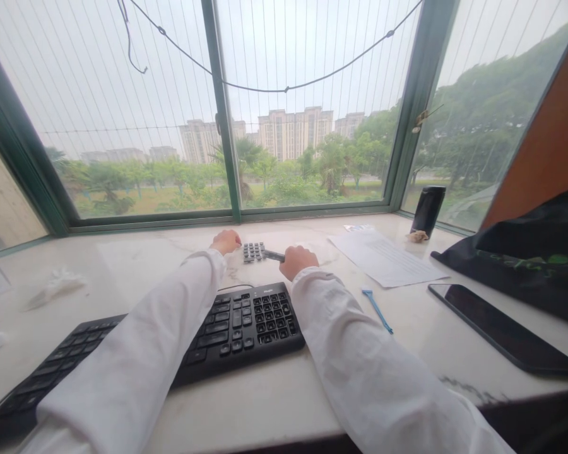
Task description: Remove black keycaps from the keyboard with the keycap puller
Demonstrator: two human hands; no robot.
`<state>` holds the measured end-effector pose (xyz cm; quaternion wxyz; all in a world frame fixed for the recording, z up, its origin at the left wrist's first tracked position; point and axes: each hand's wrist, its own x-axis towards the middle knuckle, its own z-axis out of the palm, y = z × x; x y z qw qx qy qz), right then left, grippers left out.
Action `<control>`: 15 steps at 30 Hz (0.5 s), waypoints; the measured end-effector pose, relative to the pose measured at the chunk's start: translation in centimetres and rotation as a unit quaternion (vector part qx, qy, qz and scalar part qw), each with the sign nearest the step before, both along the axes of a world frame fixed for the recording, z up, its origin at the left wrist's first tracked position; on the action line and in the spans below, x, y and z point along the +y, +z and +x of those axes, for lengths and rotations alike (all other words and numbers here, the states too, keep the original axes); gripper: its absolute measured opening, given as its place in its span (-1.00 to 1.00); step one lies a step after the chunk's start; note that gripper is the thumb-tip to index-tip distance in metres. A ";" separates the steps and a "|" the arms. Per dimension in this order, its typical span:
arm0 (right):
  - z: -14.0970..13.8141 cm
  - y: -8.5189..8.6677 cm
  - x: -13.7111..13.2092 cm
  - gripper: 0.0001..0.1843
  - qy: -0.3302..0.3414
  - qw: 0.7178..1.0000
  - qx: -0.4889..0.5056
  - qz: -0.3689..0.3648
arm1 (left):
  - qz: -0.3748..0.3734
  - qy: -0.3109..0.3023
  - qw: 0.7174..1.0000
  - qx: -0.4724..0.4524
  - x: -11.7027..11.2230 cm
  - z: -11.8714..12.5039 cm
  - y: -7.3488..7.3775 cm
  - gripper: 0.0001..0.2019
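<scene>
Several loose keycaps (253,251) stand in a small grid on the marble sill, behind the black keyboard (246,318). The keyboard's number pad shows bare square sockets where keycaps are off. My right hand (299,261) is closed around a slim dark brush (274,255). The brush points left, and its end reaches the right side of the keycaps; whether it touches them is unclear. Beside the keycaps' left edge, my left hand (226,241) rests low with curled fingers. Anything between those fingertips is hidden.
Right of my forearm lie a blue plastic tool (377,310), printed paper (388,255) and a phone (502,328). A black can (428,211) stands near the window corner, by a black bag (525,252). Crumpled tissue (61,282) lies at left.
</scene>
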<state>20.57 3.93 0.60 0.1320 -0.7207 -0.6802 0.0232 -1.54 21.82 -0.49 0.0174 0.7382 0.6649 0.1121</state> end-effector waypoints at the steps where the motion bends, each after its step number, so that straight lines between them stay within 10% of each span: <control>1: 0.0 0.0 0.0 -0.70 0.001 1.000 -0.002 0.004 | -0.002 -0.001 1.000 0.002 0.1 0.1 0.0 -0.77; 15: 0.1 -0.6 0.5 -0.83 0.019 0.999 -0.010 0.040 | -0.007 0.015 1.000 0.022 0.2 0.2 -0.3 -0.69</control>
